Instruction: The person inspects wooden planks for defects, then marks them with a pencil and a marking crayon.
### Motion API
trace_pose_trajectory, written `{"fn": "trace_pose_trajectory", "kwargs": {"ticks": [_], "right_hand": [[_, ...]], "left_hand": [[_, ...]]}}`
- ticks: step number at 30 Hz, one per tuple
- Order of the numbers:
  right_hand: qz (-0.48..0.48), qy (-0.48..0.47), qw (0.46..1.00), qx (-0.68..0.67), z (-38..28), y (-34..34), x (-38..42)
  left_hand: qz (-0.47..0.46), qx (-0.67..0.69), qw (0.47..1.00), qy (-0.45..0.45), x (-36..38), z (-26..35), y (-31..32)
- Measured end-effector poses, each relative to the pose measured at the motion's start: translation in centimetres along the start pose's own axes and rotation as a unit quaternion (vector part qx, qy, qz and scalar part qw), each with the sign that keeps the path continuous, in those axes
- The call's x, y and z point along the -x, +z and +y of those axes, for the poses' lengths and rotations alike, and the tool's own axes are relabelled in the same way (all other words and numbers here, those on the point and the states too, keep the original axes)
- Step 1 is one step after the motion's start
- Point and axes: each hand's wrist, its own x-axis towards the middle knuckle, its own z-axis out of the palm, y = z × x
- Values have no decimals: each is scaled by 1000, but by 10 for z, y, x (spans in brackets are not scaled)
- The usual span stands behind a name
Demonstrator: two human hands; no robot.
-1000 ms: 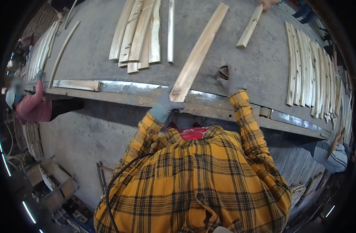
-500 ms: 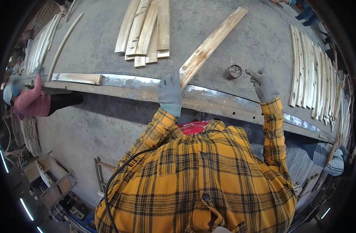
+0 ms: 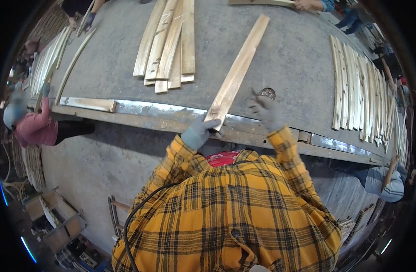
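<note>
My left hand [image 3: 196, 133], in a grey glove, is closed around the near end of a long wooden plank [image 3: 238, 68]. The plank slants away from me over the tabletop, its near end at the metal-edged rim. To its right is my gloved right hand [image 3: 267, 112], smeared by motion, with fingers drawn together on a thin dark tool [image 3: 254, 94] whose kind I cannot make out. Just beyond that hand stands a small round tin [image 3: 267, 93] with brown contents, partly hidden by the fingers.
Several planks [image 3: 169, 50] lie stacked ahead, and a row of planks [image 3: 360, 90] lies at right. A short board [image 3: 90, 104] rests along the left edge of the table [image 3: 117, 68]. Co-workers stand at left and right; another person's hand [image 3: 303, 4] holds a board at the far side.
My left hand has drawn the plank's near end closer, and a paler face shows. My right hand has moved left from the tin's right side toward the plank. A far co-worker's board has entered view.
</note>
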Motion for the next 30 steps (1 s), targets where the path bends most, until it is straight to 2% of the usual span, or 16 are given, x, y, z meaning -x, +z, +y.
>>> {"fn": "trace_pose_trajectory", "kwargs": {"ticks": [2,3,5,6,8,10,11,12,13,14,16,21,25,28,29,30], "right_hand": [[1,91,996,-13,-39,30,10],[10,85,996,-14,-35,29,11],[-55,137,964,-223,-21,25,11],[-47,132,964,-226,-19,19,16],[57,100,922,-369,-9,-4,30],[72,103,986,-110,-7,-61,51],[84,103,985,-112,-11,-78,64],[106,81,986,104,-16,-91,80],[121,61,939,315,-16,-101,92],[131,66,938,314,-9,-107,100],[199,75,838,503,9,-114,113],[221,131,807,532,19,-128,136],[251,113,845,459,28,-130,147],[258,86,881,387,19,-117,135],[263,62,897,350,12,-109,127],[243,107,904,335,7,-99,114]], "left_hand": [[-25,106,994,-12,15,7,34],[-55,91,994,-18,12,0,40],[-108,52,992,-34,13,-3,50],[-115,47,992,-35,15,-3,52],[-154,-114,981,-21,18,-3,51],[-88,-236,968,10,12,3,33],[-48,-274,960,31,2,-1,12],[22,-311,949,55,-8,-2,-6],[64,-317,940,112,-21,-12,-39],[99,-286,947,106,-21,0,-41],[126,-257,953,101,-23,22,-42],[227,-385,885,128,-31,26,-58],[231,-445,858,114,-38,22,-39],[84,-277,957,26,-43,16,26],[26,-231,973,-11,-41,20,70],[-28,-243,968,-50,-45,24,105]]}}
